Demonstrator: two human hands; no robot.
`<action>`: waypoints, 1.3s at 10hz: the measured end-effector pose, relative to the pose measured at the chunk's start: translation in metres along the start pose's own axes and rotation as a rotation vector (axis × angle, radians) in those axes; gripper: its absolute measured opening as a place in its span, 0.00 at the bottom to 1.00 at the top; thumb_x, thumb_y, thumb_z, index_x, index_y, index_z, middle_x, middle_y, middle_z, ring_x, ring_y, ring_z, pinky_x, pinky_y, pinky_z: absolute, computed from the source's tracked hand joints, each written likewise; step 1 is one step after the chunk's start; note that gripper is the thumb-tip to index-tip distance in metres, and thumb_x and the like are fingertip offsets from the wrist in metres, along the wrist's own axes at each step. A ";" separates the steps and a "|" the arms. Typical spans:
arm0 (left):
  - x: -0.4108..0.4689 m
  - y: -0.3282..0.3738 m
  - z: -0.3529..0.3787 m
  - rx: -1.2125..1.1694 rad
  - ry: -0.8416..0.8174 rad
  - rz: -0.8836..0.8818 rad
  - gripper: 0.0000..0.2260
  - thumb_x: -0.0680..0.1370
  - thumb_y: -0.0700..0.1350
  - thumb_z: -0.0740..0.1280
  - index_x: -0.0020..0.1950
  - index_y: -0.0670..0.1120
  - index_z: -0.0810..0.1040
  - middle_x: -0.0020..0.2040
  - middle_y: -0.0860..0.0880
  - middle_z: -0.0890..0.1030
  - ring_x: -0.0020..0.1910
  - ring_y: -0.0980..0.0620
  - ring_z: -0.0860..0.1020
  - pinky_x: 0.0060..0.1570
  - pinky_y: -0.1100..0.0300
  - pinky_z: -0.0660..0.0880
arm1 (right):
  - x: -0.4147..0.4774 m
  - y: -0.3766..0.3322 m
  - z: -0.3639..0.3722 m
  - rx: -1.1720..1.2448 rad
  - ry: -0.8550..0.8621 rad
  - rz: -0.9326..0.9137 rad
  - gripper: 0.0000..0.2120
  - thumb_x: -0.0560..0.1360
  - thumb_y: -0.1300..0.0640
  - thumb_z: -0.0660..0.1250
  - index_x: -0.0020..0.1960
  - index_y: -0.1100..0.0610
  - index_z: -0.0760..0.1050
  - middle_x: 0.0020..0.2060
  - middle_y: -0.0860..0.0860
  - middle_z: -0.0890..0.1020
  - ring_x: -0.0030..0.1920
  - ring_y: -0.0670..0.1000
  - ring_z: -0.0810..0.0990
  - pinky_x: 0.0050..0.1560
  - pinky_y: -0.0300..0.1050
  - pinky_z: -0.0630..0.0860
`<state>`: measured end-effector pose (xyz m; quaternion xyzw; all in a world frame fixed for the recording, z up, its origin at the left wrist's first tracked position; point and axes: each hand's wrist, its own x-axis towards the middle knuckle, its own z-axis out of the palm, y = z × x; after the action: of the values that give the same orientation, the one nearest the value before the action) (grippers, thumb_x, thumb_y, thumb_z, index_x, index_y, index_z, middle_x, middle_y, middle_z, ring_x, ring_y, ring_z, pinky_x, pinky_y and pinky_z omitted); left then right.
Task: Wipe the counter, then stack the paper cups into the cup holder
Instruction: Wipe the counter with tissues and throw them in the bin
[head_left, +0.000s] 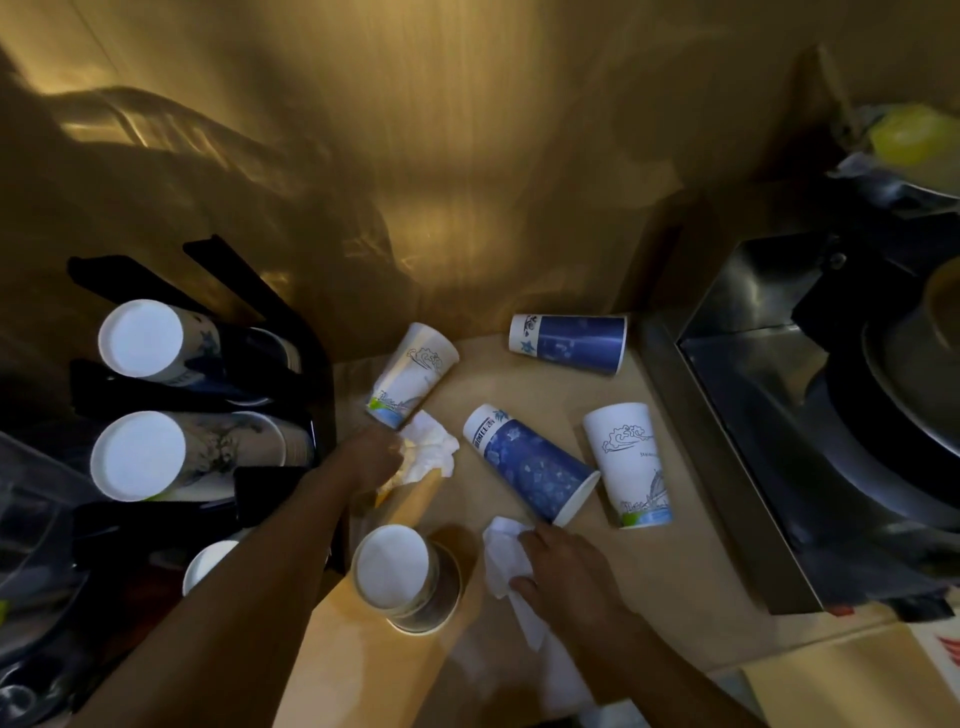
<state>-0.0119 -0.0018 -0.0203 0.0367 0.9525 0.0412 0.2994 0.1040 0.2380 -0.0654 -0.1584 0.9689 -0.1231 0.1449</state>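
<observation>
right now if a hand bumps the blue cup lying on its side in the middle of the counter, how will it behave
The blue cup lies on its side, so it will probably roll, likely curving because it tapers. It looks like empty paper, so probably light and easily shoved. A hard squeeze would likely dent it.

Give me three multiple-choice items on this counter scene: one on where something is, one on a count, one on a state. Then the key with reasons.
1. Where is the cup holder?
A. left of the counter
B. in the sink
C. right of the counter

2. How many loose cups lie on their sides on the counter?
A. one
B. four
C. seven

3. What is the right hand doing?
A. lifting a cup
B. hanging free
C. pressing a white tissue

Key: 1 A, the black rack stands at the left edge; 2 B, two blue and two white lie toppled; 3 C, its fingers rest on the tissue.
</observation>
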 end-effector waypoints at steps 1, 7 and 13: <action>-0.008 0.006 -0.015 -0.472 0.235 -0.098 0.12 0.78 0.41 0.61 0.55 0.36 0.79 0.56 0.36 0.80 0.54 0.42 0.78 0.42 0.62 0.70 | 0.004 -0.002 0.010 0.041 -0.001 0.107 0.26 0.73 0.45 0.62 0.66 0.54 0.62 0.61 0.53 0.74 0.57 0.54 0.75 0.57 0.47 0.71; -0.074 0.023 -0.070 -0.557 0.849 0.221 0.05 0.73 0.35 0.67 0.46 0.38 0.82 0.46 0.40 0.81 0.44 0.45 0.79 0.42 0.62 0.69 | 0.011 -0.009 -0.040 0.253 0.217 0.122 0.11 0.76 0.54 0.60 0.55 0.57 0.74 0.48 0.55 0.83 0.48 0.56 0.80 0.43 0.44 0.69; -0.237 0.021 -0.050 -0.730 1.388 -0.011 0.02 0.73 0.42 0.70 0.45 0.46 0.81 0.36 0.55 0.72 0.36 0.63 0.72 0.36 0.75 0.66 | -0.039 -0.078 -0.165 0.616 0.721 -0.158 0.03 0.70 0.61 0.71 0.43 0.59 0.79 0.40 0.50 0.76 0.42 0.54 0.76 0.41 0.46 0.72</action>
<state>0.1547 -0.0066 0.1569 -0.1031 0.8480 0.3638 -0.3713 0.1075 0.2109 0.1193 -0.1287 0.8609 -0.4620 -0.1699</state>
